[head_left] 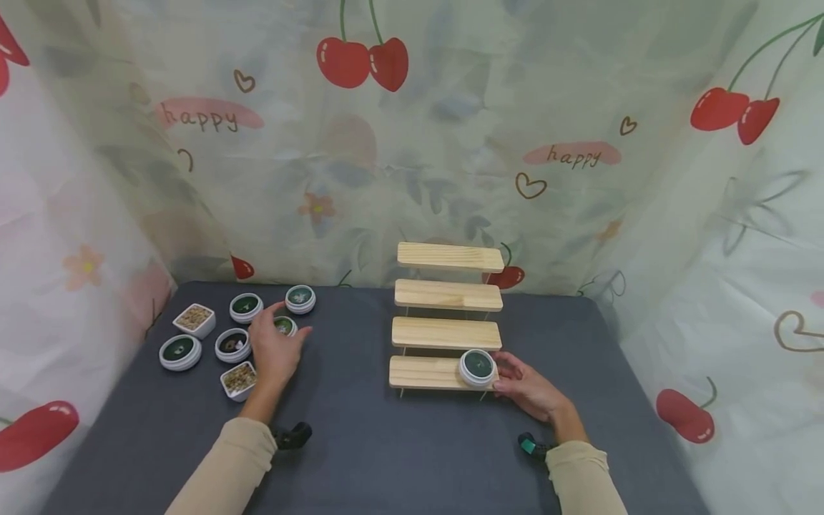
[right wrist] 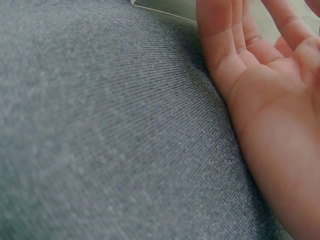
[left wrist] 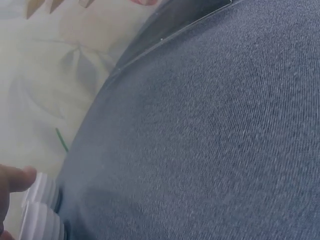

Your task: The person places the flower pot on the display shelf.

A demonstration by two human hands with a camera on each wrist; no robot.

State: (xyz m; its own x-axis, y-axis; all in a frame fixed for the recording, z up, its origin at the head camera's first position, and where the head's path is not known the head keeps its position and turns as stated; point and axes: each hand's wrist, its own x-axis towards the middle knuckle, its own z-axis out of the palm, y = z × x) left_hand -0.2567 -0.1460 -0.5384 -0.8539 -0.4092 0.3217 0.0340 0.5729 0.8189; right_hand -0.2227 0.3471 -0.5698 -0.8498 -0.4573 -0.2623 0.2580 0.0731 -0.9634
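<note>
On the bottom step of a wooden tiered rack (head_left: 421, 373), a round white jar with a dark green top (head_left: 478, 366) sits near the right end. My right hand (head_left: 531, 390) is at that jar's right side, fingertips right at its edge; its fingers look fairly straight in the right wrist view. My left hand (head_left: 277, 350) reaches over another round white jar (head_left: 285, 326), thumb and fingers spread around it, the thumb apart from its right side. One finger (left wrist: 20, 178) stretches above ridged white jars (left wrist: 41, 222) in the left wrist view.
More round jars stand on the dark table at left: a back one (head_left: 300, 299), others (head_left: 245, 307) (head_left: 233, 345) and a front-left one (head_left: 180, 352). Two square white dishes (head_left: 194, 320) (head_left: 239, 380) hold small tan bits. A printed curtain (head_left: 425, 143) hangs behind.
</note>
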